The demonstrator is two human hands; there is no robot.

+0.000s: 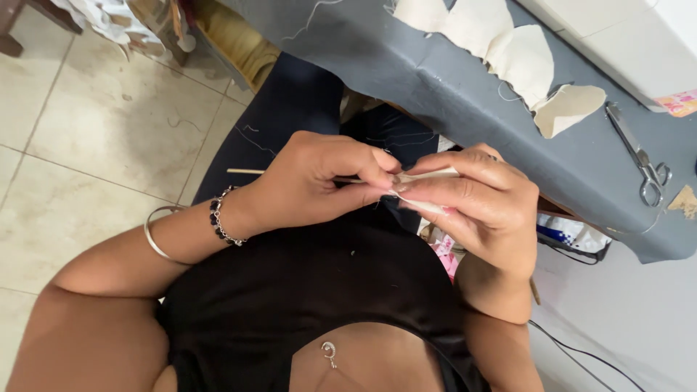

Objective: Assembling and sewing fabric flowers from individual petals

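Both hands work close to the body, over the lap. Left hand [319, 181] pinches a thin wooden stick [245, 171], apparently pushed into a small cream fabric piece [428, 174]. Right hand [479, 207] clamps that piece to steady it. Finished pieces [523, 58] and scissors [642, 156] lie on the grey bench [435, 80].

scissors [642, 161] on grey cloth [465, 94]
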